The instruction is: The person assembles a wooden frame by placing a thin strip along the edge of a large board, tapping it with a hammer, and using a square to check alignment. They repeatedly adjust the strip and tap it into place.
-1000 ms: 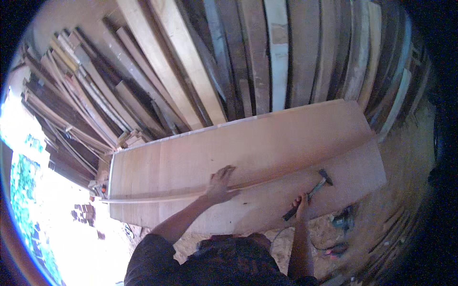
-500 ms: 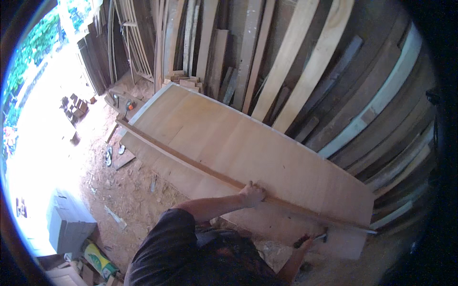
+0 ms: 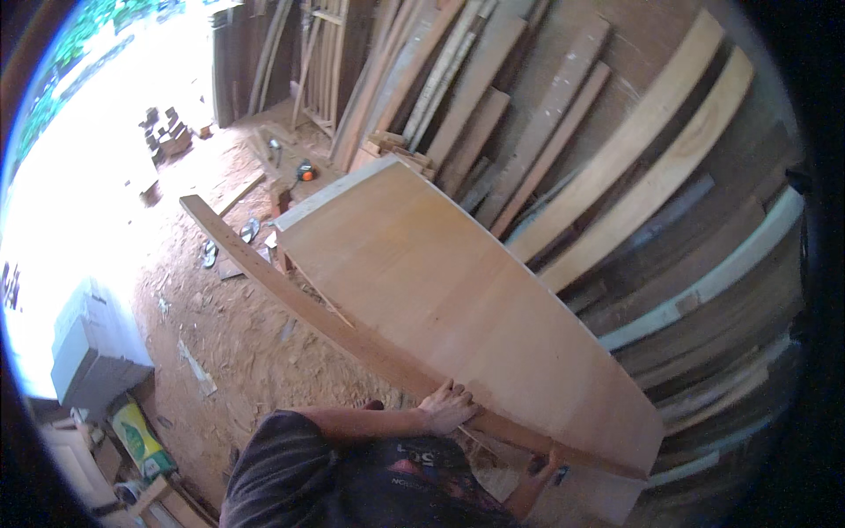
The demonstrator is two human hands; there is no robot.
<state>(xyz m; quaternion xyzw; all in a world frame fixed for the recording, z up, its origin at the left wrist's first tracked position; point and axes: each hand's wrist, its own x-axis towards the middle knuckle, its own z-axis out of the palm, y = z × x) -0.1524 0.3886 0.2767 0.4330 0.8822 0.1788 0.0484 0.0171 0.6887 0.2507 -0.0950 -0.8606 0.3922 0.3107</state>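
A long, narrow wooden plank point(image 3: 304, 306) runs slantwise along the near side of a broad plywood panel point(image 3: 431, 255). Its far end sticks out beyond the panel's left edge, over the ground. My left hand point(image 3: 447, 407) is closed over the plank, close to my body, fingers across its upper side. Farther right, my right hand point(image 3: 537, 480) is at the plank's near end, closed round a small dark tool point(image 3: 561, 476) with a metallic-looking end. The kind of tool is too small and blurred to tell.
Boards point(image 3: 546, 123) lean along the back and right wall. An orange-and-black tape measure point(image 3: 305, 171) lies behind the panel's far end. Sandals point(image 3: 250, 231) lie on the dusty ground. At left stand a grey block-like stack point(image 3: 97, 348) and a yellow-green sack point(image 3: 141, 440).
The plank has shifted toward me across the panel, and its far end now juts past the panel's edge. My left hand moved with it. The view has also turned.
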